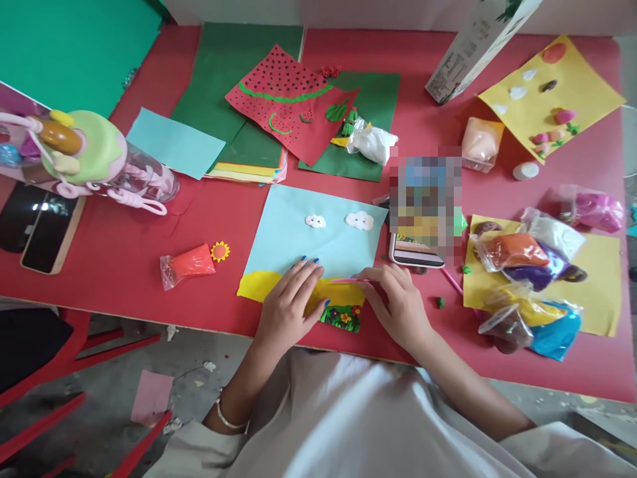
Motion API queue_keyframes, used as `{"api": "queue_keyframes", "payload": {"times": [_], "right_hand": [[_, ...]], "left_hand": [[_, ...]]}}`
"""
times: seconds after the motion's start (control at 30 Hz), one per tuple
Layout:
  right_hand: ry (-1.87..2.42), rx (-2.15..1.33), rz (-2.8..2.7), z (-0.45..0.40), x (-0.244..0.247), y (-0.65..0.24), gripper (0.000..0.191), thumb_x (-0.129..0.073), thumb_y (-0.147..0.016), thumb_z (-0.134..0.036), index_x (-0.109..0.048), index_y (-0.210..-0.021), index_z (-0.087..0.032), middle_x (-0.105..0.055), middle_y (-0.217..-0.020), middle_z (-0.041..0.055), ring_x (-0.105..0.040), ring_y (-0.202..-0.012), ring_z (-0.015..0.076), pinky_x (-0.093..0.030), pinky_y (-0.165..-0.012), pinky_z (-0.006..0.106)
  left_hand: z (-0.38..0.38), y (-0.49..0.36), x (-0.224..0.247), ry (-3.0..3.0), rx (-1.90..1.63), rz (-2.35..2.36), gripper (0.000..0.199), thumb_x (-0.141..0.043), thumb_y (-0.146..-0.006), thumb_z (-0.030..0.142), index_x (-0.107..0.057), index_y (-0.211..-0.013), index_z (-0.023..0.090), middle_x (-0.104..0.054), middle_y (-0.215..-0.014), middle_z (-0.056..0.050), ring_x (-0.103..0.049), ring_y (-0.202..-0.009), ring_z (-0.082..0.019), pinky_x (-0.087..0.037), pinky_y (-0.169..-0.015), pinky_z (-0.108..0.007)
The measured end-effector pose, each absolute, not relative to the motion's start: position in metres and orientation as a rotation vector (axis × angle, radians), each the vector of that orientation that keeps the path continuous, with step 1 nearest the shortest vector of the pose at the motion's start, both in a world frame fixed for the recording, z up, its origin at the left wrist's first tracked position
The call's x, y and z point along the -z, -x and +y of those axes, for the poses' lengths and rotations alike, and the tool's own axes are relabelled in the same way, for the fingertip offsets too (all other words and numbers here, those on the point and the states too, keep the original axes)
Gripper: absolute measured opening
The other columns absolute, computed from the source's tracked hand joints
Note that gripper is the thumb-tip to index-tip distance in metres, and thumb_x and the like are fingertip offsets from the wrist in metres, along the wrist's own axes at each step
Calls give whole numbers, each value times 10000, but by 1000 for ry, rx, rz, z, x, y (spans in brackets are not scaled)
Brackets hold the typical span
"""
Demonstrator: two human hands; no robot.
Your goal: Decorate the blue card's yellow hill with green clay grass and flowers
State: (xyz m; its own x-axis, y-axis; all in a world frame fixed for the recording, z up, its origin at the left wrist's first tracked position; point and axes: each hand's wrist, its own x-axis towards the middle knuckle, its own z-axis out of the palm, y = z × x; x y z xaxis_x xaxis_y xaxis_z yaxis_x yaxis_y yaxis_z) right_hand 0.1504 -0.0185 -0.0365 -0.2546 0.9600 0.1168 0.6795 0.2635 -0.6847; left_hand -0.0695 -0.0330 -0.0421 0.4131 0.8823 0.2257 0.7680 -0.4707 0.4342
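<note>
A light blue paper sheet lies on the red table in front of me, with two small white clay clouds near its top and a yellow clay strip along its bottom. My left hand rests flat on the yellow strip, fingers spread. My right hand pinches a thin pink tool that lies across the yellow strip. A green clay patch with tiny flowers sits just below, between both hands.
A bag of red clay and a small sunflower lie to the left. Bags of coloured clay pile up on yellow paper at the right. A phone, a pink bottle, watermelon paper craft and green sheets lie farther back.
</note>
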Motion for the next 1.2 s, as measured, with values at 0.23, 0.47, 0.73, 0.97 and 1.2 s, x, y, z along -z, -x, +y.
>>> {"api": "queue_keyframes", "payload": {"times": [0.23,0.47,0.73,0.97,1.2], "right_hand": [[1462,-550,-2104,-24,39,-143,81,-539,-944,-244,-559,-1022,-254,-665,-954,39,-506,-857,226,-367,-740,359],[1544,-637,-2144,-23,37,-139,157,-441,-969,-278,-511,-1100,-230,-629,-941,50,-457,-809,229,-311,-689,359],[1601,-546,-2169,-24,38,-139,74,-408,-995,-251,-480,-999,-236,-595,-906,46,-423,-793,220,-268,-669,353],[1552,-466,-2296,-23,37,-138,122,-492,-963,-198,-583,-900,-248,-598,-839,26,-415,-787,208,-227,-653,332],[1575,-348,-2395,-21,26,-135,130,-545,-920,-173,-605,-821,-233,-576,-771,24,-414,-774,202,-175,-635,329]], "left_hand": [[-33,67,43,-2444,-609,1446,495,-562,-927,225,-472,-1412,182,-637,-1318,-107,-544,-1305,-264,-491,-1064,-405],[-34,67,44,-2429,-609,1455,506,-556,-929,228,-464,-1426,202,-635,-1321,-102,-541,-1308,-262,-483,-1071,-405],[-33,67,43,-2442,-618,1449,468,-563,-932,243,-494,-1390,179,-634,-1323,-106,-542,-1307,-265,-489,-1067,-405],[-33,67,43,-2443,-615,1449,454,-550,-942,246,-495,-1385,163,-638,-1318,-104,-549,-1299,-262,-491,-1063,-405],[-34,66,45,-2443,-635,1447,480,-564,-936,231,-477,-1404,166,-630,-1330,-108,-552,-1294,-269,-494,-1061,-415]]}}
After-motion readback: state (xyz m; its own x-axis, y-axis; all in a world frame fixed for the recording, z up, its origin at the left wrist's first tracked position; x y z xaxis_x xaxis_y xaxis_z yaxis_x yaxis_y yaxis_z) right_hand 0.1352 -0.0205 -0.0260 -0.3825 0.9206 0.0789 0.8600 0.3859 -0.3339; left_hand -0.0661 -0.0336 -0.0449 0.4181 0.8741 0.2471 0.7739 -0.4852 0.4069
